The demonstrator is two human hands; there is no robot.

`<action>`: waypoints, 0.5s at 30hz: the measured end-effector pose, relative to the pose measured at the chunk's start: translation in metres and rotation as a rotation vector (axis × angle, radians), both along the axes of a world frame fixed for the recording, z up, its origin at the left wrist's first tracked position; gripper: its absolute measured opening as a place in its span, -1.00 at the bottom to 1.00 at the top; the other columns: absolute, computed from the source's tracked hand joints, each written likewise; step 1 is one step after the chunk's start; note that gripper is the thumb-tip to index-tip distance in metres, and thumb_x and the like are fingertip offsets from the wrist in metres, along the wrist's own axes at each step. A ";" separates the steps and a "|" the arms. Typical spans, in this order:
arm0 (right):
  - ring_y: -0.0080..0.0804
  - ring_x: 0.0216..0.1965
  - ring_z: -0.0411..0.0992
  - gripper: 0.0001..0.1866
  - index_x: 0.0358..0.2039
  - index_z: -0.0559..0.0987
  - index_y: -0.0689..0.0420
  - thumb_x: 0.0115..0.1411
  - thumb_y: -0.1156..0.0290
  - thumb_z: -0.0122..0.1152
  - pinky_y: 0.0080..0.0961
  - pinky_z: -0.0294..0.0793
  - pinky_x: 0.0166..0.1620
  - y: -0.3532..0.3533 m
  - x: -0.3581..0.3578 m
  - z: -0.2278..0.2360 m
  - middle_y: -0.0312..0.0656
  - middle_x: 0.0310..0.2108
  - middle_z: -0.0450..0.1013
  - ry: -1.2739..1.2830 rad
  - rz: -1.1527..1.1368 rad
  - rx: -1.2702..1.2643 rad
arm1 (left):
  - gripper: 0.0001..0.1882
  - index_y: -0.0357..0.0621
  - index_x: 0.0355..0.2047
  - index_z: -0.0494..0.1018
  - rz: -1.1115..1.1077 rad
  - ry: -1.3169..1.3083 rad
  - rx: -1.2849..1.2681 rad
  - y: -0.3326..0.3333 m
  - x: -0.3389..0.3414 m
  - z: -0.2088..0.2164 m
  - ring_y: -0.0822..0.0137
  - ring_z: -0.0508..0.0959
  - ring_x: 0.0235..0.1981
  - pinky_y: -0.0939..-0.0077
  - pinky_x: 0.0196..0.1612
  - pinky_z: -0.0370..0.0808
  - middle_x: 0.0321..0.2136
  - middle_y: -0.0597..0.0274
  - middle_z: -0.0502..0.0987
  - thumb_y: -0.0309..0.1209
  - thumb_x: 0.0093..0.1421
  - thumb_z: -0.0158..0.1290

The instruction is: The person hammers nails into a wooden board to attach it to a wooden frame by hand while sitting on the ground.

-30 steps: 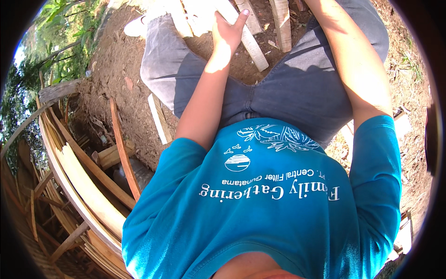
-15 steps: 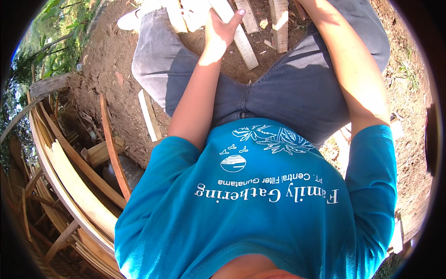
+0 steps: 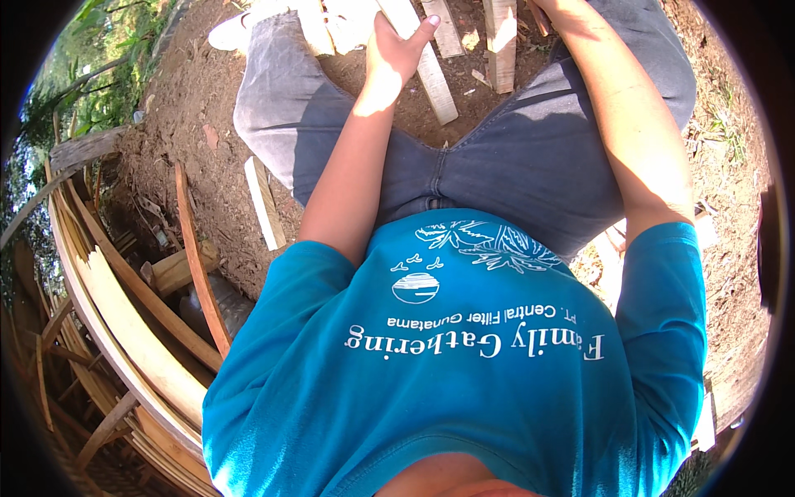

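Near the top edge, my left hand (image 3: 394,51) grips a pale strip of sawn wood (image 3: 436,89). The thumb lies across the strip's face, while the other fingers are hidden behind it. The strip slants down toward my lap, its near end between my thighs. My right hand (image 3: 553,7) is mostly cut off by the top edge, beside short wooden pieces, and its fingers cannot be made out. To the right of the held strip stand two more wooden pieces, one narrow (image 3: 447,33) and one thicker (image 3: 500,50).
I sit low on bare brown soil (image 3: 199,108), knees spread in grey trousers (image 3: 513,166). A loose wooden piece (image 3: 265,203) lies beside my left thigh. Long curved wooden slats (image 3: 124,306) are heaped on the left, with a thin board (image 3: 199,257) leaning near them.
Hardly anything differs. The view shifts very slightly, and my left hand keeps its hold on the wooden strip.
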State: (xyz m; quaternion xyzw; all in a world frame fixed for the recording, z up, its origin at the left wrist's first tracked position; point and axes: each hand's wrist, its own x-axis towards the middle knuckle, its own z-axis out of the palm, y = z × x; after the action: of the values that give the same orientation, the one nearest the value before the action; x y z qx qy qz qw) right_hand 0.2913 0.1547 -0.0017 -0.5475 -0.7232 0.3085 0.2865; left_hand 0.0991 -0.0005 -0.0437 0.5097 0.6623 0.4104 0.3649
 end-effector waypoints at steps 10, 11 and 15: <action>-0.18 -0.25 0.62 -0.63 -0.10 0.63 0.26 0.12 0.32 0.36 -0.28 0.55 -0.15 -0.010 -0.009 0.014 0.07 -0.31 0.63 0.127 0.028 -0.120 | -0.36 -0.24 0.23 0.27 -0.068 -0.062 -0.101 -0.017 -0.027 -0.042 0.15 0.59 -0.03 0.29 0.07 0.54 -0.04 0.00 0.55 -0.36 0.21 0.28; -0.19 -0.24 0.62 -0.63 -0.09 0.63 0.26 0.12 0.33 0.37 -0.29 0.55 -0.14 -0.011 -0.005 0.016 0.06 -0.30 0.63 0.145 0.020 -0.142 | -0.39 -0.29 0.20 0.30 -0.093 -0.151 -0.104 -0.018 -0.023 -0.024 0.13 0.61 -0.08 0.30 0.04 0.54 -0.06 -0.02 0.56 -0.34 0.22 0.27; -0.21 -0.24 0.61 -0.64 -0.09 0.63 0.26 0.12 0.36 0.37 -0.31 0.55 -0.12 -0.010 0.000 0.022 0.02 -0.28 0.63 0.164 0.001 -0.151 | -0.44 -0.26 0.22 0.27 0.006 -0.605 -0.147 -0.020 -0.020 -0.033 0.12 0.65 -0.14 0.24 -0.01 0.60 -0.04 -0.03 0.55 -0.40 0.27 0.19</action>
State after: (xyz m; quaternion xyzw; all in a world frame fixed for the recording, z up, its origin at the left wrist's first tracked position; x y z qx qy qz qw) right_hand 0.2917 0.1448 0.0199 -0.5402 -0.6722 0.4061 0.3023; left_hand 0.0791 -0.0202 -0.0767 0.3346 0.5531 0.4955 0.5802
